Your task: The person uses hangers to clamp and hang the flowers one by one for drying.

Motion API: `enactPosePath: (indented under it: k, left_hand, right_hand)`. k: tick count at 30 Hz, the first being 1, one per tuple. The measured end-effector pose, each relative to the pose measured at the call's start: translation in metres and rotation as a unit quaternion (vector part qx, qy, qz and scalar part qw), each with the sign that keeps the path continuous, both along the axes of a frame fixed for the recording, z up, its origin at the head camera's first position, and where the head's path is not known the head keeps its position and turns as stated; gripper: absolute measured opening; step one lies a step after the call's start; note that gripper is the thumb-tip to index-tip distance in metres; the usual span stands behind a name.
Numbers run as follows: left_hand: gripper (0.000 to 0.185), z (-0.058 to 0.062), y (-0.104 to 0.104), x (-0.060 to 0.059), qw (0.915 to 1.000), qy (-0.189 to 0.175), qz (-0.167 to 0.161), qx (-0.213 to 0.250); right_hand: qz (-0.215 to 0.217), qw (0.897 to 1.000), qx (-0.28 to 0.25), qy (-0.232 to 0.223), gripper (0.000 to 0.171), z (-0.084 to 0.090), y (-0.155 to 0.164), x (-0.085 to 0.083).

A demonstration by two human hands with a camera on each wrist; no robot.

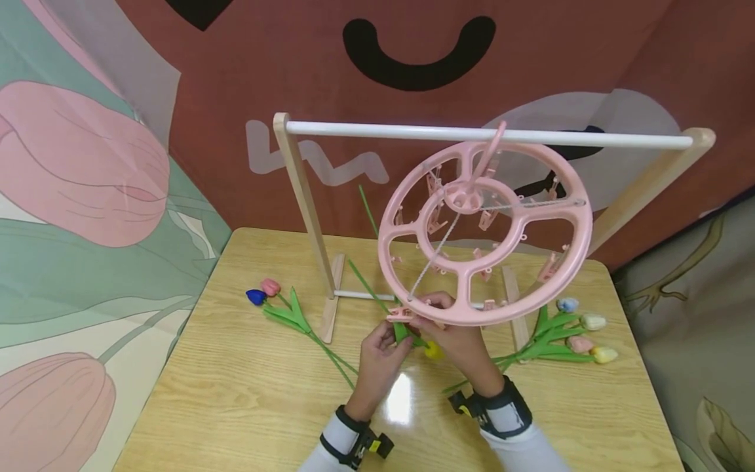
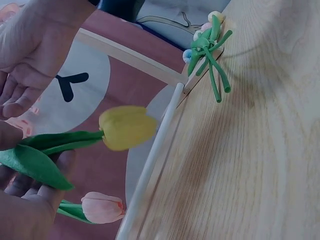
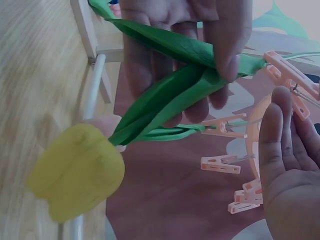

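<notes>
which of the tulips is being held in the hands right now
The yellow tulip, head down, its green leaves gripped by the left hand; the other tulips all lie loose on the table.

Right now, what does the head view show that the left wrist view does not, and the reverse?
Only the head view shows the pink round clip hanger hung on the white rail, a blue tulip lying at the left of the table, and both wristbands. Only the left wrist view shows a peach tulip hanging below the hand. Both show the yellow tulip with its green leaves held in the left hand, the right hand close by, and the bunch of tulips lying on the table.
</notes>
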State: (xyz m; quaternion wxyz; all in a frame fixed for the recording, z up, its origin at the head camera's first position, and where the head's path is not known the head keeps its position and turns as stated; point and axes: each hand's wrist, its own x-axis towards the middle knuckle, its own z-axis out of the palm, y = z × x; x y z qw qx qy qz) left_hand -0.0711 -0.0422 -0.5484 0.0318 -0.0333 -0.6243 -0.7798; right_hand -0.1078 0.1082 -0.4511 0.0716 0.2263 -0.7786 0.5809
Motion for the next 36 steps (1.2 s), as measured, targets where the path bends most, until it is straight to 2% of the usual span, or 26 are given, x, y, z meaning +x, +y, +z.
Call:
enactPosePath:
  k: [5, 10, 12, 19, 27, 36]
  left_hand:
    - [0.033, -0.002, -0.002, -0.002, 0.9996, 0.023, 0.016, -0.003]
    - [0.027, -0.002, -0.007, -0.006, 0.9986, 0.041, 0.032, -0.003]
    - [0.026, -0.002, -0.009, -0.007, 0.9984, 0.044, 0.035, -0.005]
    - [0.029, -0.003, -0.017, -0.01, 0.9983, 0.031, 0.046, -0.017]
    - [0.028, -0.007, -0.022, -0.012, 0.9978, 0.026, 0.04, -0.046]
    - [0.023, -0.009, -0.03, -0.014, 0.992, 0.051, 0.043, -0.106]
  right_hand:
    - [-0.009, 1.0, 0.001, 0.005, 0.039, -0.027, 0.006, -0.003]
    - [0.016, 1.0, -0.008, 0.004, 0.048, -0.052, 0.018, -0.003]
    - [0.015, 1.0, 0.001, 0.002, 0.046, -0.061, 0.024, 0.0]
    - [-0.045, 0.997, 0.059, -0.036, 0.032, -0.091, 0.056, 0.01]
    - [-0.09, 0.987, 0.105, -0.08, 0.024, -0.104, 0.095, 0.023]
    - [-0.103, 0.985, 0.118, -0.065, 0.023, -0.113, 0.102, 0.029]
